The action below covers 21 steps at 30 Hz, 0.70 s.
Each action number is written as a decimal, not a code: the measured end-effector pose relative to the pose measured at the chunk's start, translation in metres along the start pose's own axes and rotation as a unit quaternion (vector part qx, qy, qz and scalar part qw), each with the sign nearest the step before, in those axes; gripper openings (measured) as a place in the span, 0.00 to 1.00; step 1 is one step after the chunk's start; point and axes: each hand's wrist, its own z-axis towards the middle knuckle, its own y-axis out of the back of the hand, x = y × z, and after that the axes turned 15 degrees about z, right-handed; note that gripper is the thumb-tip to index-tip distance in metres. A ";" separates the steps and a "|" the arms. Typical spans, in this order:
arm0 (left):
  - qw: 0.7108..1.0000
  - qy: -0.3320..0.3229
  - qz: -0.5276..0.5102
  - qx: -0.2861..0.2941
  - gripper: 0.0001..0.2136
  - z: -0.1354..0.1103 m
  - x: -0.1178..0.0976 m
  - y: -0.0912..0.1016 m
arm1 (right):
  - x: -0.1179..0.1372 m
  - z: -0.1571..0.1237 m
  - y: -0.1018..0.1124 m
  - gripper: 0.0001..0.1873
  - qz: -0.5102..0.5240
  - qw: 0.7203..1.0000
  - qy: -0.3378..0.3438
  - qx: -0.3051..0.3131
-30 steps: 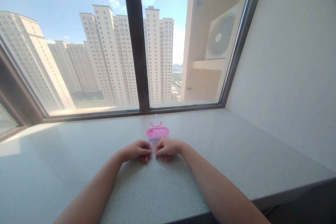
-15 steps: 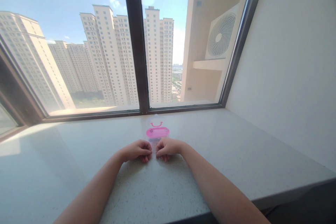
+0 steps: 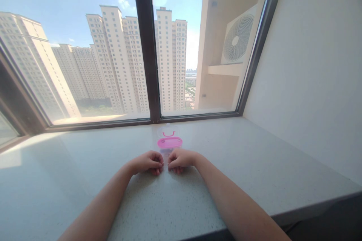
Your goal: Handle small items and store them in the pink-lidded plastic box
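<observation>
My left hand (image 3: 149, 162) rests on the speckled pale sill with its fingers curled and thumb against the forefinger. Facing it across a narrow gap, my right hand (image 3: 181, 160) is pinched in the same way. Whatever the fingertips hold, if anything, is too small to make out. Just beyond both hands is a small pink oval box (image 3: 170, 142) with a dark ring-like bit at its left end. Its clear lid (image 3: 168, 130), with a pink curved handle, stands up behind it toward the window. The near side of the box is partly hidden by my hands.
The stone sill (image 3: 93, 165) spreads to both sides and ends at a front edge at lower right. A dark window frame (image 3: 154, 101) rises behind the box. On the right is a white wall (image 3: 308, 83). Outside are tall buildings and an air-conditioner unit (image 3: 237, 37).
</observation>
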 end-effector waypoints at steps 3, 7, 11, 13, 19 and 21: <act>1.000 0.002 0.001 -0.002 0.11 0.000 -0.001 -0.001 | 0.000 0.000 0.000 0.05 0.002 1.000 0.003 0.000; 1.000 0.005 0.001 -0.004 0.10 -0.001 -0.004 -0.001 | -0.001 0.000 0.001 0.06 -0.003 1.000 0.000 0.003; 1.000 0.002 0.003 -0.003 0.10 -0.001 -0.003 -0.001 | -0.002 0.001 0.002 0.07 -0.006 1.000 0.006 0.005; 1.000 0.002 0.002 -0.004 0.10 -0.001 -0.003 -0.001 | -0.002 0.001 0.002 0.07 -0.005 1.000 0.007 0.007; 1.000 0.003 -0.001 -0.004 0.10 -0.002 -0.005 -0.001 | 0.000 0.000 0.000 0.07 -0.005 1.000 0.002 0.002; 1.000 0.006 0.001 -0.005 0.11 -0.002 -0.005 -0.001 | 0.001 0.000 0.000 0.06 -0.004 1.000 0.000 -0.002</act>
